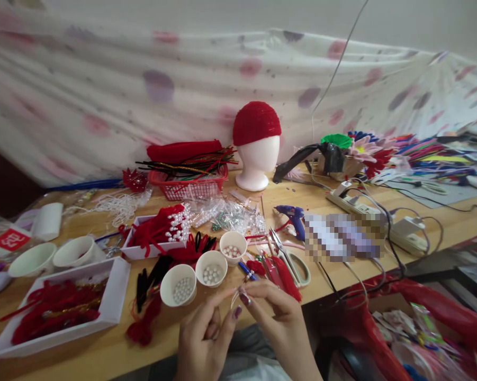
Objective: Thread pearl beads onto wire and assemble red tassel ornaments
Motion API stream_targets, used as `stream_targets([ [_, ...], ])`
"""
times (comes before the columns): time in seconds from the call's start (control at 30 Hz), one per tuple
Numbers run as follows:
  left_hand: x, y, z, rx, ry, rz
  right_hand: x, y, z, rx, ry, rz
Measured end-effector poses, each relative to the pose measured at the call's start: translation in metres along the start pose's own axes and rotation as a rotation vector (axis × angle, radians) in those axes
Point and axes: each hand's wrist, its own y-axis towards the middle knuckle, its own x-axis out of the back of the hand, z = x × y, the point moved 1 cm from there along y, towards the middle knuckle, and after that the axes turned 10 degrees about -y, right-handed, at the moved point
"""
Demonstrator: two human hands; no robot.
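Observation:
My left hand [206, 330] and my right hand [280, 312] meet over the table's front edge, thumbs and forefingers pinched. Between their fingertips runs a thin white thread [234, 299], bent in a small loop; whether it is string or wire I cannot tell. Just beyond my left hand stand white cups of beads: one with silvery beads [178, 286], another with larger pearls [212, 269], and a third with small pinkish beads [233, 244]. Past my right hand lie a red tassel [288, 278], a blue pen [247, 271] and scissors [288, 256].
A white tray [117, 288] of red fuzzy pieces lies at left. A foam head [258, 161] with a red cap stands behind, beside a red basket [188, 182]. A blue glue gun [294, 218], power strips [357, 206] and cables lie right. Below is a red-lined bin [432, 304].

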Motion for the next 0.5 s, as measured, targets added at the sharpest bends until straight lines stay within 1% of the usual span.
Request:
stream_targets([
  [0.07,0.004,0.006,-0.003,0.068,-0.031,0.020,0.001,0.001,0.007,0.120,-0.095,0.067],
  [0.17,0.006,0.012,-0.003,0.123,-0.061,0.035,0.001,0.003,0.014,0.231,-0.200,0.103],
  [0.27,0.002,0.010,0.001,0.136,-0.054,-0.027,0.002,0.007,0.013,0.291,-0.260,0.131],
  [0.37,-0.002,0.005,0.006,0.085,-0.022,-0.098,0.002,0.009,0.009,0.338,-0.299,0.128],
  [0.5,0.000,0.004,0.005,-0.035,0.038,-0.108,0.001,0.011,0.007,0.382,-0.327,0.140],
])
